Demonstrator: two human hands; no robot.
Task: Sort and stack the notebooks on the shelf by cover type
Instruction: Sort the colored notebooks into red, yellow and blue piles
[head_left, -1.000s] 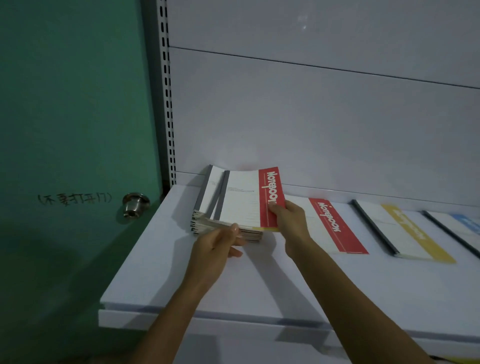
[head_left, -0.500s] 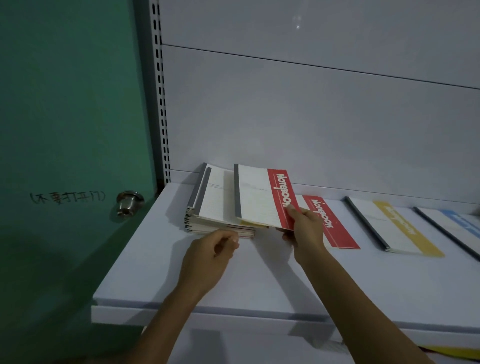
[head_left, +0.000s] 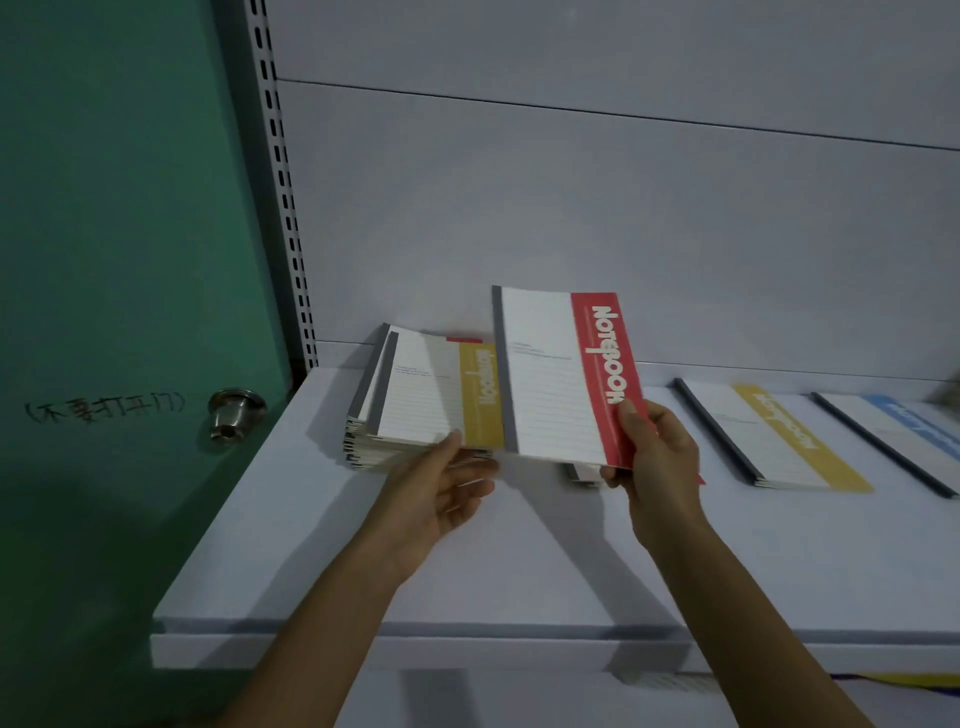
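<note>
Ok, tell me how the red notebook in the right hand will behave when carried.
Probably light: the right hand holds the red notebook up by one corner alone. Likely somewhat flexible: it is thin, though it looks nearly flat here. Its smooth cover might slip from a loose pinch.
</note>
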